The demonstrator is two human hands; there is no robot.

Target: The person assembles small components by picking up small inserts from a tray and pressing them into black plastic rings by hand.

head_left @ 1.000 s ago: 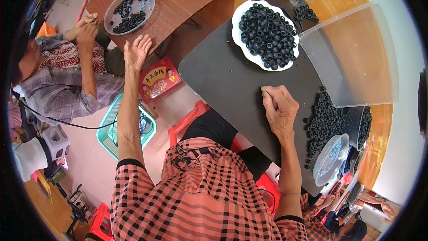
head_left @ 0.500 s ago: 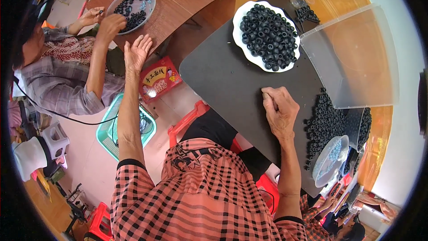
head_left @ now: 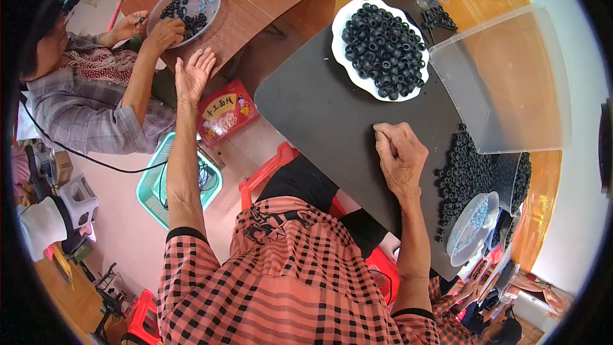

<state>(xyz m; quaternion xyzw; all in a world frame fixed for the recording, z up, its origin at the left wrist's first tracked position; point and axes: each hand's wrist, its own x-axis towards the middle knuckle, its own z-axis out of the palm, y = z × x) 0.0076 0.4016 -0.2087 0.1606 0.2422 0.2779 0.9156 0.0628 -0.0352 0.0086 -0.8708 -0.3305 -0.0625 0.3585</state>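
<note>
My left hand is held out palm up past the table's left side, fingers spread, with nothing in it. It is near the edge of the brown table and above a red printed box. My right hand rests curled on the dark grey table, its thumb and fingers closed. Whether anything small is inside the fist is hidden. Beyond it stands a white scalloped dish heaped with small black ring-shaped parts. More loose black parts lie in a pile to its right.
A clear plastic bin and an oval tub of bluish bits stand at the right. At the left, a co-worker's hand reaches into a round bowl of black parts. A turquoise basket sits below my left forearm.
My two hands keep nearly the same pose and place. The co-worker's hand has shifted slightly to the right, farther into the bowl.
</note>
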